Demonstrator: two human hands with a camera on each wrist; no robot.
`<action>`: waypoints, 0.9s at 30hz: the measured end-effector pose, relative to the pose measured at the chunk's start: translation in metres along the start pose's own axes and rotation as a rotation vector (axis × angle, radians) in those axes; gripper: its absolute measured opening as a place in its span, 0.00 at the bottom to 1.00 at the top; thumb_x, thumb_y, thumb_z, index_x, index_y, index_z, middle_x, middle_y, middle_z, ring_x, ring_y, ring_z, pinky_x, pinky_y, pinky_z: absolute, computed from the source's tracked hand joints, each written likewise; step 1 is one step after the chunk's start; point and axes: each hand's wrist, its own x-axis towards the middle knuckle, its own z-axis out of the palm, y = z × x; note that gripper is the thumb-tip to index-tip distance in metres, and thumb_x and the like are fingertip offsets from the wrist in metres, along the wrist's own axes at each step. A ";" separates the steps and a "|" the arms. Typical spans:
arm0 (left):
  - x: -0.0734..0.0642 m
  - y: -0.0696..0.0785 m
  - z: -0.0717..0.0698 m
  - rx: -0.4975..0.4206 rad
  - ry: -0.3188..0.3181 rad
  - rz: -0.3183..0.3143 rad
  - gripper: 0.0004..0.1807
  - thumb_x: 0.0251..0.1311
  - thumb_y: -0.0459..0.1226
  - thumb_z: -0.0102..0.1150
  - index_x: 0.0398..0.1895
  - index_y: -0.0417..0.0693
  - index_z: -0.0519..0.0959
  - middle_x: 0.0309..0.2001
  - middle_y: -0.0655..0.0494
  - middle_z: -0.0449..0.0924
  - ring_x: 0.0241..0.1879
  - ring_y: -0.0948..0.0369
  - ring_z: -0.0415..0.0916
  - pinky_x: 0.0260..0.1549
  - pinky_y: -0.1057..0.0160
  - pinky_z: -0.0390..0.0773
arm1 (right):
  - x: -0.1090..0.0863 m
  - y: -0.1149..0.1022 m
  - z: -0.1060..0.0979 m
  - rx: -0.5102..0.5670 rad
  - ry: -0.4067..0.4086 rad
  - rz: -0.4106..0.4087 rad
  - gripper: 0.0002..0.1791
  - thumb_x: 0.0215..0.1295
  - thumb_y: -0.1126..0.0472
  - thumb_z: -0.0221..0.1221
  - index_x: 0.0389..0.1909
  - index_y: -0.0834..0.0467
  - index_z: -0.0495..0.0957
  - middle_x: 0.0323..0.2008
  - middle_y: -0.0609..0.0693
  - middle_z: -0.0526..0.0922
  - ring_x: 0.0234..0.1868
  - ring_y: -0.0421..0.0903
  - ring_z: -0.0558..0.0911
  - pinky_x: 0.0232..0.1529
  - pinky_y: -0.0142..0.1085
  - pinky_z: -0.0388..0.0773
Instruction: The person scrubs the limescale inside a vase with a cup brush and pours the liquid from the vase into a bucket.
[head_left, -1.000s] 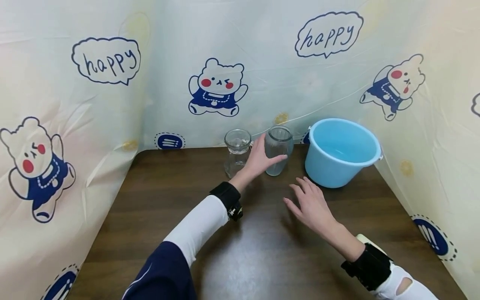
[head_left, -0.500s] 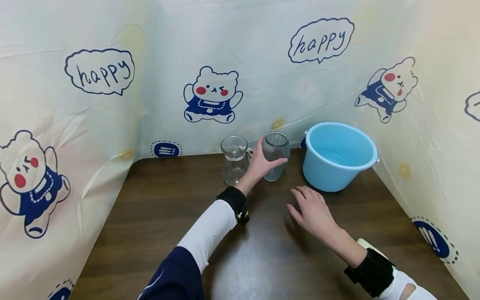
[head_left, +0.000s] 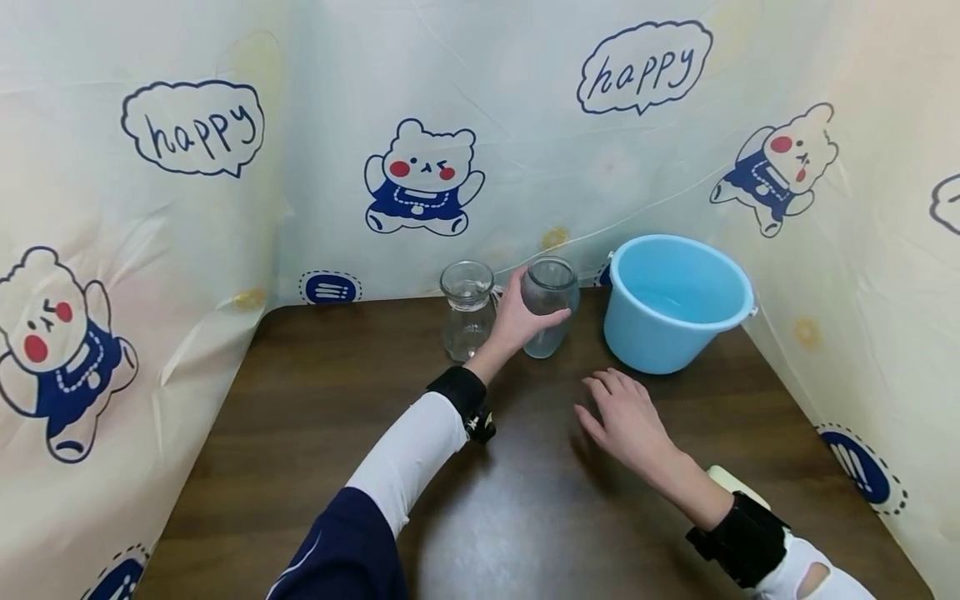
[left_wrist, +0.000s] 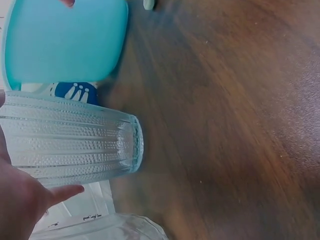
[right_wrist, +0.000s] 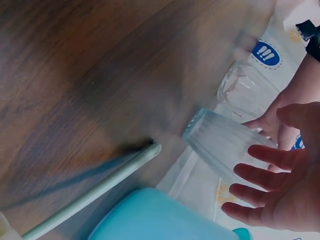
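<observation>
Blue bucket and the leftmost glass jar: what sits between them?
The head view shows the bluish glass jar and the left hand between the leftmost glass jar and the blue bucket, plus bare tabletop.

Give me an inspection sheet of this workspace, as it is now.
Surface: brown wood-grain table.
Job's things: ribbed glass jar, upright or nearly so; whether lifted, cannot tell.
Clutter (unheld): clear glass jar and blue bucket either side of it; pale rod, partly out of view.
Grippers: left hand grips the ribbed glass jar; right hand holds nothing.
Cables: nothing seen.
Surroundings: bear-printed cloth.
</observation>
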 end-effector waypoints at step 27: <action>-0.111 0.011 -0.078 -0.057 0.064 0.114 0.57 0.36 0.57 0.75 0.73 0.59 0.56 0.66 0.60 0.66 0.62 0.63 0.63 0.58 0.45 0.69 | 0.001 -0.007 0.004 0.061 0.007 -0.022 0.24 0.62 0.49 0.61 0.51 0.63 0.80 0.51 0.62 0.81 0.57 0.60 0.73 0.59 0.60 0.69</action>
